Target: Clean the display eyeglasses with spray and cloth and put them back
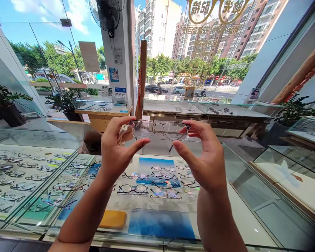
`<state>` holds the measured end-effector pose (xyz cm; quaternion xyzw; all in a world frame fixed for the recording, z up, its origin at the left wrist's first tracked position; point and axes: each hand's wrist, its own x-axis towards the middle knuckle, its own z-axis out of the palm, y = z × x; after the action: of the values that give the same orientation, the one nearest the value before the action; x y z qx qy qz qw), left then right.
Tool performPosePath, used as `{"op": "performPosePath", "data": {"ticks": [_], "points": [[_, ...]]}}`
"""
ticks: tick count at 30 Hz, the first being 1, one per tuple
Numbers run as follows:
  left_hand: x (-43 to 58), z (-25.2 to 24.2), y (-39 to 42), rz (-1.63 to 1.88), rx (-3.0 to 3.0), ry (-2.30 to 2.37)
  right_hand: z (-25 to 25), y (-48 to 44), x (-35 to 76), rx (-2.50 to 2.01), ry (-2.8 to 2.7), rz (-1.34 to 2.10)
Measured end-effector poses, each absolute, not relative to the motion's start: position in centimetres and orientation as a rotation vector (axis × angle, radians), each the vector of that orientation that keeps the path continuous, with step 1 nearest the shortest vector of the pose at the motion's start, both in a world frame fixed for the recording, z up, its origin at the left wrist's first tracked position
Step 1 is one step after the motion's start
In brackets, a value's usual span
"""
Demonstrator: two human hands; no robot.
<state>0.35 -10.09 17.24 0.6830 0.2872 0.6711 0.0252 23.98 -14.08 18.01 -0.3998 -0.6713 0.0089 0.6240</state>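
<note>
A pair of eyeglasses (159, 128) with clear lenses and a dark upper rim is held up in front of me, above the glass display case. My left hand (118, 141) grips the frame's left corner; a pale cloth (126, 134) is also tucked in its fingers. At the other corner, my right hand (203, 150) pinches the frame, its thumb below the lens. One dark temple arm (170, 148) points downward behind the right lens. The left temple is mostly hidden by the hand.
Below my hands, the glass case (162, 210) shows several rows of eyeglasses (132, 189), a yellow case (112, 219) and a blue sheet (161, 224). More glass counters (291, 175) stand at right. Further off are a wooden post (142, 77), potted plants (12, 105) and windows onto a street.
</note>
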Motion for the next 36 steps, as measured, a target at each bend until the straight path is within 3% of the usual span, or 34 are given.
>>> {"op": "performPosePath", "data": {"ticks": [36], "points": [[0.27,17.47,-10.26,2.24,2.215,1.022,17.88,-14.11,24.0,-0.905,-1.568,0.007]]}}
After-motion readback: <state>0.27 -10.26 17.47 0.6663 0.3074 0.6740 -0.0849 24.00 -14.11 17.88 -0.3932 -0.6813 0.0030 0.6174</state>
